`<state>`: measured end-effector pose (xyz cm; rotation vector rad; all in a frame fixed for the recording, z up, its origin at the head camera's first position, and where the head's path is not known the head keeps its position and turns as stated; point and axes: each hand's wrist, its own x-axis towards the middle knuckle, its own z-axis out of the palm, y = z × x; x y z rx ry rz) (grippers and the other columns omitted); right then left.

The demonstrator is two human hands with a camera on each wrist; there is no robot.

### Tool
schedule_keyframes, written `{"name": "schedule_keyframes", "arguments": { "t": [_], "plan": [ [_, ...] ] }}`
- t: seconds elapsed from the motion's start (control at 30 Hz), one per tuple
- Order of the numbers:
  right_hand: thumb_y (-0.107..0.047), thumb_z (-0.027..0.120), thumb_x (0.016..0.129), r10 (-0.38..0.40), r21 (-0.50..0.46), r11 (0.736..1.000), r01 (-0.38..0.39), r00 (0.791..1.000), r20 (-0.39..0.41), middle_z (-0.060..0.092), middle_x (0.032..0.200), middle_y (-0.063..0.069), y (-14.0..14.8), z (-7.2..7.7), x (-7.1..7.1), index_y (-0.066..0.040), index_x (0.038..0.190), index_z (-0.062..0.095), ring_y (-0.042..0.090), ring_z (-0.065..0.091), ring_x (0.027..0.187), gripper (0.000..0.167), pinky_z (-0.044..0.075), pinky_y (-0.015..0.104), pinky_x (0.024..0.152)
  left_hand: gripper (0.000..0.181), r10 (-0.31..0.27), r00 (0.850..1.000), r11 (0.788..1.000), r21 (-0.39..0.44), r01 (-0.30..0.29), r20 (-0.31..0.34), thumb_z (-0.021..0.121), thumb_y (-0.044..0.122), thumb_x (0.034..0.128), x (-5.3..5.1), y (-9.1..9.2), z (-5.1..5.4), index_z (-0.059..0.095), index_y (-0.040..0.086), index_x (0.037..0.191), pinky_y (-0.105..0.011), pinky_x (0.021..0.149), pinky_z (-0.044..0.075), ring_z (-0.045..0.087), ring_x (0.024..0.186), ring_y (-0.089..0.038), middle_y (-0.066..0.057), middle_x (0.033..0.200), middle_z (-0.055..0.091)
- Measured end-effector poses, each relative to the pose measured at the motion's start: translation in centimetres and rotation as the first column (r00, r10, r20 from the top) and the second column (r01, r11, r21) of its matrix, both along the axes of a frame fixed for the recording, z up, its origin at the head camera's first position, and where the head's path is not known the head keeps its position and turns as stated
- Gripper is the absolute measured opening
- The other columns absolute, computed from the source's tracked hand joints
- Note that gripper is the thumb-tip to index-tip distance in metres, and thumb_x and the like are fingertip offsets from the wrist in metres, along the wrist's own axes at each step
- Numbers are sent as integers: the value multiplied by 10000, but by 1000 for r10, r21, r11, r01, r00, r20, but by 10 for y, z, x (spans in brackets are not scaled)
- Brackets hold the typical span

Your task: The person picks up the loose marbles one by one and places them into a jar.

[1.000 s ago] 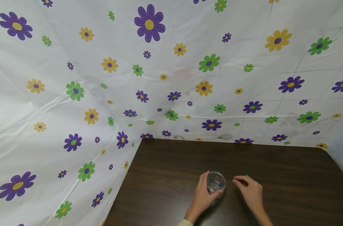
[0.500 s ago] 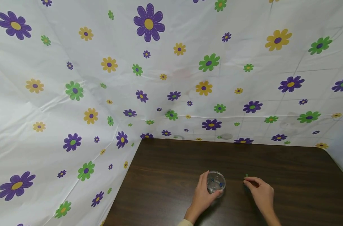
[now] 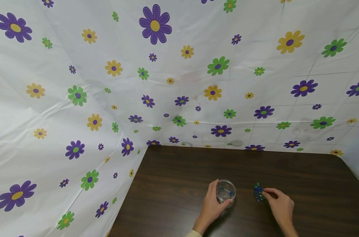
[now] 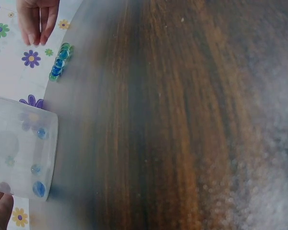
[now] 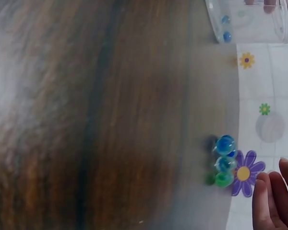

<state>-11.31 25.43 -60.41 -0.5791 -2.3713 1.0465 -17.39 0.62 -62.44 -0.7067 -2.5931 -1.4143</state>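
My left hand (image 3: 212, 203) grips a clear jar (image 3: 226, 180) standing on the table, thumb on the near side and fingers round the far side. A few blue glass marbles (image 4: 39, 189) lie on the jar's bottom. To the right of the jar sits a tight cluster of several blue and green glass marbles (image 3: 258, 193). My right hand (image 3: 281, 204) is at the right side of this cluster. In the right wrist view its fingers (image 5: 261, 201) and thumb hang just above the marbles, with a gap between them and no marble seen there.
The brown wood table (image 3: 167, 171) reaches back to a white flowered curtain (image 3: 123, 89). This curtain also closes off the left side and hangs at the right.
My right hand has moved rightward from beside the jar to the marble cluster, which it had mostly hidden and which now shows. The left hand and jar have stayed in place.
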Motion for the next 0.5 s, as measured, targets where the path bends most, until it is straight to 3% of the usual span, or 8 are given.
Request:
{"name": "schedule_keyframes", "arguments": {
  "t": [0.1, 0.23, 0.5],
  "plan": [
    [-38, 820, 856, -3, -17, 1000, 3, 999, 33, 764, 816, 137, 4, -2, 0, 6, 921, 793, 3, 596, 606, 83, 398, 278, 771, 871, -1, 1000, 1000, 9, 1, -17, 834, 438, 843, -1, 0, -1, 440, 86, 1536, -411, 968, 527, 608, 1242, -284, -22, 1478, 514],
    [-41, 799, 871, -11, -41, 999, 13, 998, 54, 762, 822, 153, 7, -6, 0, 25, 938, 787, 47, 609, 610, 94, 385, 452, 829, 868, 1, 1000, 1000, 6, -1, -26, 834, 439, 844, -1, 0, -2, 440, 92, 1535, -411, 954, 532, 612, 1233, -281, -16, 1477, 514],
    [-21, 799, 866, -9, -42, 999, 12, 998, 68, 755, 801, 160, 10, -11, 1, 43, 927, 776, 157, 647, 650, 92, 362, 530, 909, 869, -2, 1000, 1000, -3, 2, -22, 826, 449, 850, 0, -1, -2, 435, 88, 1537, -425, 955, 533, 608, 1238, -281, -22, 1477, 514]
  ]
}}
